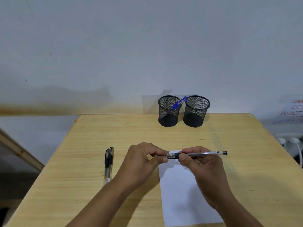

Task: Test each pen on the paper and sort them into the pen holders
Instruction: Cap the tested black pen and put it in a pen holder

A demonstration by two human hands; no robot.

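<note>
While my right hand grips the black pen level above the paper, my left hand pinches its tip end, two pens lying left and blue pens standing in the left holder, beside the right holder.

Spare pens left of paper

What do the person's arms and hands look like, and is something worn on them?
Both forearms are bare as far as the picture shows: no sleeve reaches into view. The left hand and the right hand wear no gloves. No ring, watch or bracelet shows on the fingers or wrists. The nails that show are short and plain.
</note>
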